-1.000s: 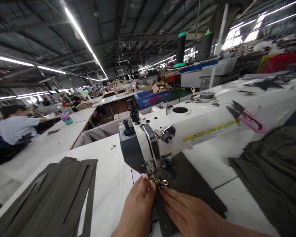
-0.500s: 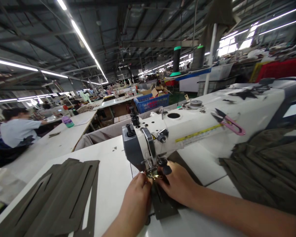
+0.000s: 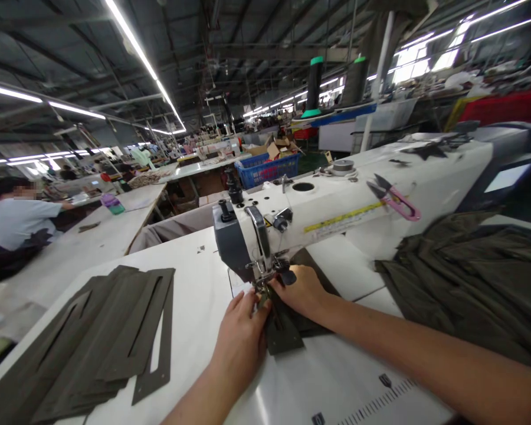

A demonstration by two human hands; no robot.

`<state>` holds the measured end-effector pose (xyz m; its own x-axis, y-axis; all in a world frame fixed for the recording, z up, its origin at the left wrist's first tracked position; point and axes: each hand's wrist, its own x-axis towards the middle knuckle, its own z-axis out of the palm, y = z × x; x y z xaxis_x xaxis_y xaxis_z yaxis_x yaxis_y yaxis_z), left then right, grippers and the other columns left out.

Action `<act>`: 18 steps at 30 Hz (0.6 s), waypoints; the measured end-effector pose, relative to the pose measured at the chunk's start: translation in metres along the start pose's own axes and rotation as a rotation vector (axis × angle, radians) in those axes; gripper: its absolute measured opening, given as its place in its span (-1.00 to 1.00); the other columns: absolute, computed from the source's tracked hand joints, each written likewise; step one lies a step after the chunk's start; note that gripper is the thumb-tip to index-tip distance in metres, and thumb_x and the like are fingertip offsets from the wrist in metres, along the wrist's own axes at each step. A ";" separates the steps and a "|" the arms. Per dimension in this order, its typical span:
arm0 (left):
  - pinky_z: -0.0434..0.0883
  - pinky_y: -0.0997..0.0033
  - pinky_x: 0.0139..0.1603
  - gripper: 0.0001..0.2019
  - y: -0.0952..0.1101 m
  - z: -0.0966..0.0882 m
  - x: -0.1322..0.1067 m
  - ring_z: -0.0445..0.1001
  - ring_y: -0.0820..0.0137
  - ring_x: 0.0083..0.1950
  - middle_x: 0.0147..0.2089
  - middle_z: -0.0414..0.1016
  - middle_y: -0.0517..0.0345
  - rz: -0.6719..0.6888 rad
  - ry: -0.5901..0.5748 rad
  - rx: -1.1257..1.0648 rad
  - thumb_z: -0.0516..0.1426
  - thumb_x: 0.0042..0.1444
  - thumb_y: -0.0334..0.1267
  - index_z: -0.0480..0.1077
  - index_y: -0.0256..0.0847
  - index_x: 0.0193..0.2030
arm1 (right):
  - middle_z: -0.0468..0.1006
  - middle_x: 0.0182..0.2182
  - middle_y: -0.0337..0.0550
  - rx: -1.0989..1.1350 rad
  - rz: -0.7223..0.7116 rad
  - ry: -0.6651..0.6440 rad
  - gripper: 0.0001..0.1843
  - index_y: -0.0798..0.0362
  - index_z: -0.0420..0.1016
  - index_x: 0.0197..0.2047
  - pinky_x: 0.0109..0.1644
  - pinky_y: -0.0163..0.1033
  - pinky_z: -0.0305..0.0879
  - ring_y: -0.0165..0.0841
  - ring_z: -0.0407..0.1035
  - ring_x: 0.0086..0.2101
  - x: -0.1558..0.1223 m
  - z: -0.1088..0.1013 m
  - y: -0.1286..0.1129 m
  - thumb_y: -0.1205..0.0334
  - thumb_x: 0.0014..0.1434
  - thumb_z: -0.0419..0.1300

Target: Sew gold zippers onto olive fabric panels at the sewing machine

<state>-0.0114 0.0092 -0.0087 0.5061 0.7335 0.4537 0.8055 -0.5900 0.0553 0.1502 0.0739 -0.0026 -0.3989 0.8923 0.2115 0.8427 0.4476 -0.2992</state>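
My left hand (image 3: 241,336) pinches a small brass clasp (image 3: 262,298) just in front of the presser foot (image 3: 263,283) of a white industrial sewing machine (image 3: 327,218). My right hand (image 3: 303,292) curls around the far side of the foot, its fingers on a dark olive fabric strip (image 3: 283,332) lying under the clasp. My fingers hide most of the clasp and the needle area. The strip runs toward me across the white sewing table (image 3: 199,277).
A stack of slotted olive cut pieces (image 3: 106,336) lies to the left, and a heap of olive garment (image 3: 464,277) lies to the right. Pink thread snips (image 3: 396,200) rest on the machine arm. A co-worker (image 3: 17,224) sits at a table beyond, near a blue crate (image 3: 265,171).
My right hand has drawn in from flat on the strip to curl around the foot. The brass clasp is now mostly covered by my fingers, and the view has tilted slightly.
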 end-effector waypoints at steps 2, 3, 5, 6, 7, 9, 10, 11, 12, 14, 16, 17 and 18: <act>0.40 0.04 0.01 -0.58 0.000 -0.001 -0.001 0.37 0.18 0.00 -0.04 0.39 -0.10 -0.018 0.016 -0.041 -0.03 -0.09 -0.55 0.37 -0.28 -0.06 | 0.50 -0.16 0.01 0.044 -0.217 0.019 -0.70 0.13 0.47 -0.12 -0.03 -0.14 0.24 -0.19 0.36 -0.13 -0.019 -0.003 0.005 0.13 0.20 0.06; 0.42 0.08 -0.02 -0.61 0.000 -0.001 -0.002 0.38 0.20 -0.02 -0.04 0.40 -0.09 -0.024 0.026 -0.064 -0.03 -0.05 -0.54 0.37 -0.29 -0.07 | 0.45 -0.08 0.04 0.080 -0.371 0.043 -0.61 0.16 0.43 -0.03 0.04 -0.11 0.20 -0.17 0.31 -0.06 -0.030 -0.003 0.007 0.08 0.16 0.12; 0.44 0.16 -0.07 -0.68 0.001 -0.003 -0.004 0.41 0.23 -0.08 -0.07 0.43 -0.07 -0.022 0.037 -0.099 -0.03 0.02 -0.52 0.39 -0.29 -0.11 | 0.38 0.01 0.13 0.152 -0.620 0.087 -0.51 0.27 0.35 0.05 0.12 -0.06 0.13 -0.14 0.24 0.01 -0.048 -0.005 0.010 0.12 0.13 0.14; 0.44 0.18 -0.09 -0.70 0.002 -0.006 -0.004 0.43 0.25 -0.11 -0.09 0.44 -0.05 -0.013 0.028 -0.113 -0.04 0.04 -0.52 0.39 -0.28 -0.12 | 0.39 0.00 0.14 0.194 -0.672 0.096 -0.55 0.30 0.35 0.05 0.12 -0.07 0.14 -0.15 0.25 0.01 -0.053 -0.007 0.011 0.21 0.15 0.12; 0.43 0.20 -0.10 -0.70 0.003 -0.008 -0.004 0.43 0.26 -0.13 -0.11 0.45 -0.03 -0.010 0.005 -0.126 -0.04 0.04 -0.53 0.40 -0.27 -0.13 | 0.43 -0.04 0.11 0.240 -0.658 0.080 -0.63 0.29 0.38 0.02 0.09 -0.11 0.18 -0.19 0.29 -0.03 -0.053 -0.010 0.011 0.30 0.17 0.07; 0.43 0.25 -0.16 -0.72 0.005 -0.016 0.000 0.44 0.27 -0.19 -0.18 0.47 0.03 -0.055 -0.073 -0.137 0.00 0.00 -0.53 0.40 -0.25 -0.17 | 0.53 -0.21 -0.04 0.330 -0.516 -0.045 -0.75 0.20 0.49 -0.15 -0.05 -0.20 0.28 -0.28 0.39 -0.19 -0.043 -0.020 0.010 0.40 0.19 0.02; 0.43 0.27 -0.20 -0.75 0.005 -0.021 0.003 0.45 0.27 -0.23 -0.23 0.47 0.06 -0.111 -0.117 -0.135 0.03 -0.02 -0.52 0.40 -0.25 -0.21 | 0.55 -0.33 -0.13 0.373 -0.426 -0.144 -0.79 0.16 0.51 -0.26 -0.15 -0.24 0.31 -0.32 0.41 -0.30 -0.033 -0.027 0.010 0.38 0.19 0.04; 0.42 0.31 -0.25 -0.80 0.006 -0.024 0.008 0.45 0.28 -0.27 -0.28 0.47 0.09 -0.182 -0.157 -0.131 0.07 -0.03 -0.49 0.40 -0.24 -0.25 | 0.54 -0.43 -0.18 0.381 -0.343 -0.251 -0.80 0.15 0.51 -0.36 -0.24 -0.27 0.32 -0.34 0.41 -0.39 -0.022 -0.034 0.010 0.35 0.19 0.07; 0.41 0.34 -0.30 -0.87 0.005 -0.028 0.013 0.46 0.28 -0.31 -0.33 0.48 0.11 -0.251 -0.190 -0.123 0.11 -0.03 -0.44 0.40 -0.23 -0.30 | 0.53 -0.48 -0.21 0.390 -0.290 -0.315 -0.81 0.14 0.50 -0.41 -0.30 -0.29 0.31 -0.35 0.40 -0.43 -0.010 -0.040 0.009 0.34 0.17 0.10; 0.39 0.40 -0.38 -0.97 0.004 -0.031 0.022 0.47 0.31 -0.39 -0.41 0.48 0.16 -0.332 -0.220 -0.098 0.17 0.00 -0.34 0.40 -0.22 -0.38 | 0.53 -0.46 -0.24 0.408 -0.268 -0.375 -0.89 0.14 0.50 -0.40 -0.30 -0.32 0.30 -0.36 0.40 -0.41 0.007 -0.052 0.009 0.36 0.12 0.15; 0.39 0.43 -0.40 -0.93 0.003 -0.030 0.026 0.48 0.33 -0.42 -0.44 0.48 0.17 -0.327 -0.215 -0.068 0.16 0.05 -0.30 0.40 -0.23 -0.42 | 0.54 -0.42 -0.24 0.414 -0.290 -0.380 -0.91 0.12 0.51 -0.37 -0.26 -0.32 0.30 -0.35 0.40 -0.37 0.012 -0.059 0.008 0.40 0.08 0.17; 0.39 0.43 -0.41 -0.92 0.003 -0.028 0.026 0.48 0.33 -0.43 -0.45 0.48 0.16 -0.311 -0.212 -0.054 0.15 0.06 -0.32 0.40 -0.24 -0.43 | 0.55 -0.41 -0.24 0.401 -0.304 -0.367 -0.90 0.11 0.52 -0.36 -0.25 -0.31 0.30 -0.34 0.41 -0.36 0.009 -0.059 0.006 0.40 0.08 0.17; 0.40 0.42 -0.41 -0.93 0.004 -0.025 0.023 0.48 0.33 -0.43 -0.44 0.48 0.15 -0.290 -0.208 -0.043 0.14 0.07 -0.34 0.41 -0.25 -0.41 | 0.55 -0.41 -0.23 0.384 -0.322 -0.345 -0.89 0.10 0.53 -0.36 -0.24 -0.30 0.30 -0.33 0.41 -0.36 0.003 -0.057 0.005 0.39 0.08 0.17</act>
<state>-0.0040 0.0152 0.0247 0.3140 0.9227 0.2236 0.9133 -0.3580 0.1945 0.1735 0.0754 0.0498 -0.7604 0.6473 0.0529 0.4951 0.6304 -0.5980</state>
